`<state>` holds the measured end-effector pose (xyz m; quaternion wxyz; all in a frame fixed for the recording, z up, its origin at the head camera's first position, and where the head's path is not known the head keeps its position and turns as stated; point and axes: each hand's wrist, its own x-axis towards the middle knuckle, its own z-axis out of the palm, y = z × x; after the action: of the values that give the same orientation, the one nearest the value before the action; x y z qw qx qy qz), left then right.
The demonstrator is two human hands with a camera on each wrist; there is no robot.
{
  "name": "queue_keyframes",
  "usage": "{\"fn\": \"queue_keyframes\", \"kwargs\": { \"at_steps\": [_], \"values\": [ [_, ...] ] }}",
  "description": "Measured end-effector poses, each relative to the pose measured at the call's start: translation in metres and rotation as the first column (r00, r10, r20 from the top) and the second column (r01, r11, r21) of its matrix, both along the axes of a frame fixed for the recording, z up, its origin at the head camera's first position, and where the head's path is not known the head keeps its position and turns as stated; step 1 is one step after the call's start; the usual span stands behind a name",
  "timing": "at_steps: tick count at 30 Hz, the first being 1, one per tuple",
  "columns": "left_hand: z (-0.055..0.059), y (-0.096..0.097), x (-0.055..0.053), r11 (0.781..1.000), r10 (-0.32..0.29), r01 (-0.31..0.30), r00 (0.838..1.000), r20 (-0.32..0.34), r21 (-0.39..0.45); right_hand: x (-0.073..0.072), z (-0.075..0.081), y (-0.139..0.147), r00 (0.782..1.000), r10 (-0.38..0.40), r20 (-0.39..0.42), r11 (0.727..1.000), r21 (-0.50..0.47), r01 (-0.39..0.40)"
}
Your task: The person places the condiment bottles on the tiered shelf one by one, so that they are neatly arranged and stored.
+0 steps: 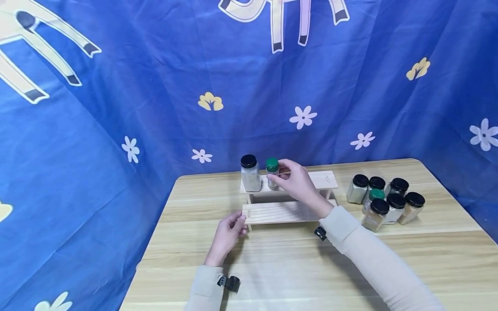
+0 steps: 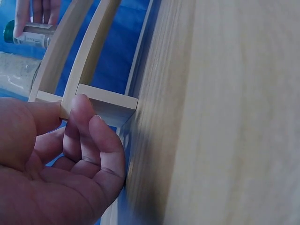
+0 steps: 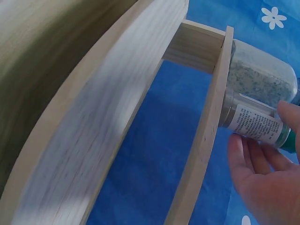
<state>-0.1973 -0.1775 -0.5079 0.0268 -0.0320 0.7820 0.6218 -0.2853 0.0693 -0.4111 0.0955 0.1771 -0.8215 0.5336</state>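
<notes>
A two-tier wooden rack (image 1: 288,211) stands on the table. My left hand (image 1: 228,233) pinches the left end of its lower step between thumb and fingers, the other fingers curled, as the left wrist view (image 2: 70,159) shows up close. On the upper step, my right hand (image 1: 296,179) holds a small green-capped spice jar (image 1: 272,176) between thumb and fingers. That jar stands upright with its base at the board, its printed label (image 3: 258,123) facing the right wrist camera. Just left of it, a larger black-capped jar (image 1: 250,176) of pale, speckled contents stands on the same step.
Right of the rack, several black-capped jars (image 1: 396,207) stand in a cluster on the wooden table (image 1: 295,268), with one green-capped jar (image 1: 374,198) among them. A blue patterned curtain (image 1: 249,77) hangs behind the table and along its sides.
</notes>
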Motion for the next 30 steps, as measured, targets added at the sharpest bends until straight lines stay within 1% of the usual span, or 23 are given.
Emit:
{"fn": "queue_keyframes", "kwargs": {
  "at_steps": [4,7,12,15,19,25,30],
  "values": [
    [0.0,0.002,-0.001,1.0,0.003,-0.003,1.0,-0.003,0.003,0.003,0.0,0.007,1.0,0.013,0.015,1.0,-0.022,-0.012],
    [-0.001,0.003,-0.001,1.0,-0.001,0.001,1.0,-0.003,-0.003,0.007,-0.003,0.019,1.0,0.008,0.027,0.999,-0.037,-0.007],
    [-0.003,0.003,-0.002,1.0,0.0,0.0,1.0,0.001,-0.018,0.017,-0.014,0.051,0.999,-0.039,0.035,0.998,-0.038,0.04],
    [-0.004,0.002,-0.003,1.0,0.005,-0.005,1.0,-0.009,-0.027,0.021,-0.019,0.073,0.997,-0.075,0.015,0.997,-0.029,0.075],
    [-0.003,0.002,-0.003,1.0,0.009,-0.009,1.0,-0.007,-0.022,0.029,-0.021,0.104,0.992,-0.127,-0.009,0.992,-0.012,0.127],
    [-0.001,0.002,-0.002,1.0,0.013,-0.013,1.0,0.018,-0.027,0.049,-0.026,0.15,0.978,-0.206,-0.036,0.978,0.033,0.208],
    [0.001,0.003,-0.001,1.0,0.007,-0.007,1.0,0.007,-0.029,0.075,-0.034,0.181,0.963,-0.263,-0.058,0.964,0.024,0.265]
  ]
}}
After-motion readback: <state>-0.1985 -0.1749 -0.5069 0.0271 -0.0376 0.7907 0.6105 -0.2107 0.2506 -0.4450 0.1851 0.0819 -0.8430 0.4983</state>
